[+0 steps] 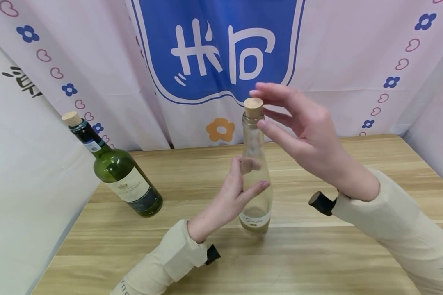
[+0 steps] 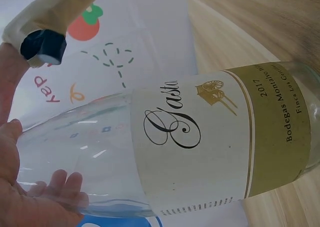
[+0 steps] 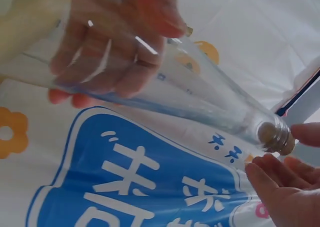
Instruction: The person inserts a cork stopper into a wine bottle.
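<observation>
A clear glass bottle [image 1: 260,200] stands upright on the table, with a cork [image 1: 253,108] in its mouth that sticks up above the rim. My left hand [image 1: 221,198] grips the bottle round its middle, thumb on the near side and fingers behind the glass. In the left wrist view the bottle's white and gold label [image 2: 195,137] shows below that hand. Around the cork and neck, my right hand [image 1: 310,131] hovers with fingers and thumb spread apart. The right wrist view shows its thumb and fingers beside the cork [image 3: 287,143]; firm contact cannot be made out.
On the left of the wooden table [image 1: 299,262] stands a green wine bottle [image 1: 122,166] with its own cork [image 1: 72,119] in the neck. A printed curtain [image 1: 339,49] hangs just behind the table. Black straps [image 1: 322,203] show at both sleeves.
</observation>
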Available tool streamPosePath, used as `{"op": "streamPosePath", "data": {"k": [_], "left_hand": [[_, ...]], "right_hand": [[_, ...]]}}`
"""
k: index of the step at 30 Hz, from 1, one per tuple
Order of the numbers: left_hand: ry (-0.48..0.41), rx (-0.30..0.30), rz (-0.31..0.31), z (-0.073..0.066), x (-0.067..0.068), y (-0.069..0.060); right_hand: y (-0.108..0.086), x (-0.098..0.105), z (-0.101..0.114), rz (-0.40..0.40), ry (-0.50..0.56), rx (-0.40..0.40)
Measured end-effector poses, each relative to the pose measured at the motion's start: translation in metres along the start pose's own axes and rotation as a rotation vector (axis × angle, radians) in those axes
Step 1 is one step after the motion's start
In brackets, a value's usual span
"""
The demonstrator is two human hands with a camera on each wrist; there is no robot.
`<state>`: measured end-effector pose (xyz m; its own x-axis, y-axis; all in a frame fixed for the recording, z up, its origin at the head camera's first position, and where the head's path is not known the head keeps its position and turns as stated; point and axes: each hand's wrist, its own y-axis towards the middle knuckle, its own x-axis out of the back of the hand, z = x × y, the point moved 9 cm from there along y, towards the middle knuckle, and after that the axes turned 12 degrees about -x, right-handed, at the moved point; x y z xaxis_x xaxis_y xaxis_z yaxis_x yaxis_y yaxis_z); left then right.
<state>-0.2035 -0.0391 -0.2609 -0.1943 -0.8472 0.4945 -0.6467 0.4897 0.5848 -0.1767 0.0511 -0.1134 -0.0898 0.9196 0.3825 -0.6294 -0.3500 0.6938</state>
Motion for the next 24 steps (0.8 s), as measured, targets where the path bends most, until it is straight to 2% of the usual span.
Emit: {"op": "streamPosePath", "data": {"k": [4, 11, 18, 24], "left_hand": [[0.011, 0.0, -0.008, 0.001, 0.0, -0.001], [0.025, -0.004, -0.011, 0.001, 0.0, -0.002], [0.032, -0.002, -0.009, 0.0, 0.001, -0.002], [0.03, -0.006, -0.006, 0.0, 0.001, -0.002]], "right_hand": [[-0.012, 0.001, -0.021, 0.042, -0.018, -0.095], [-0.045, -0.003, -0.062, 0.121, -0.119, -0.235], [-0.079, -0.02, -0.098, 0.243, -0.149, -0.307], [-0.099, -0.033, -0.118, 0.297, -0.17, -0.324]]}}
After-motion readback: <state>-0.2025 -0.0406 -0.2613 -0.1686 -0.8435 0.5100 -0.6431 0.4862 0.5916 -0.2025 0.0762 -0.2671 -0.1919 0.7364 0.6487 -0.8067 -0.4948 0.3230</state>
